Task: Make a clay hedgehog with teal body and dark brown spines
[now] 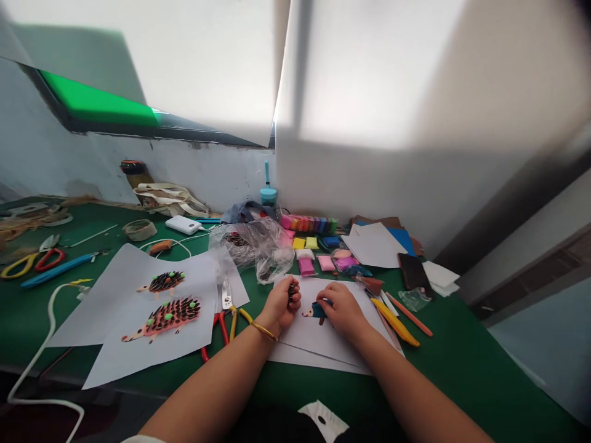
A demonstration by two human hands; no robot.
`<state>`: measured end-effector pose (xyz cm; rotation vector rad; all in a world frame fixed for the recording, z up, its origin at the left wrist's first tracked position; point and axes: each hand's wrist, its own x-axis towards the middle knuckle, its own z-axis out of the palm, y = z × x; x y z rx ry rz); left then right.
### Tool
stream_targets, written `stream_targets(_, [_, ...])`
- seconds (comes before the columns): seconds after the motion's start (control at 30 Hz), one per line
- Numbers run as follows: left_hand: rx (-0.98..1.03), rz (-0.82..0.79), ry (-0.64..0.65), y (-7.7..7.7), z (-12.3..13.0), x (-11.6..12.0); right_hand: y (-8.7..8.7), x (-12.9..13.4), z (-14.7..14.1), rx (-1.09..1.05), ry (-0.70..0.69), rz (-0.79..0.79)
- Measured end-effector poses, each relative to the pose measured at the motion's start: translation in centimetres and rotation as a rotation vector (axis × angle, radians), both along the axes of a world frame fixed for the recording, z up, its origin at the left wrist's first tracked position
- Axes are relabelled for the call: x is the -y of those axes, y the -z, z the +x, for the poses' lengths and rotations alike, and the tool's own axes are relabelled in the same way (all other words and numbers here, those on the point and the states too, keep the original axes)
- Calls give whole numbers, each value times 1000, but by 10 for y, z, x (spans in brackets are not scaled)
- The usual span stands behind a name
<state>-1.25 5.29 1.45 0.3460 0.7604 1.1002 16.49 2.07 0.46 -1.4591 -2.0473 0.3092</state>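
Green tabletop [466, 360] below a pale wall [221, 169], crowded with craft supplies. Near the middle, white paper [323, 346] bearing a small blue-backed animal figure [316, 309], snout pointing left, partly hidden by the right hand [339, 304]. Right fingers bent over the blue back — cannot tell whether pinching anything. Left hand [281, 304] curled closed around small dark pieces [292, 291], just left of the figure. Farther left, two spiky animal figures [170, 315] on other sheets [111, 363]. Possible trouble: could scatter dark pieces across the paper by loosening the left fist; could dent the figure, probably soft, by pressing too hard — or skew the paper by leaning on it
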Motion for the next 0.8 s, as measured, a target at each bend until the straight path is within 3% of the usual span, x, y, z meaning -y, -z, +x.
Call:
stream_targets(0.47, [2,13,-2,1,0,1,-5,3,-5,246,8,67])
stream_targets(0.8, [-5,13,-6,1,0,1,-6,2,-7,496,-61,152])
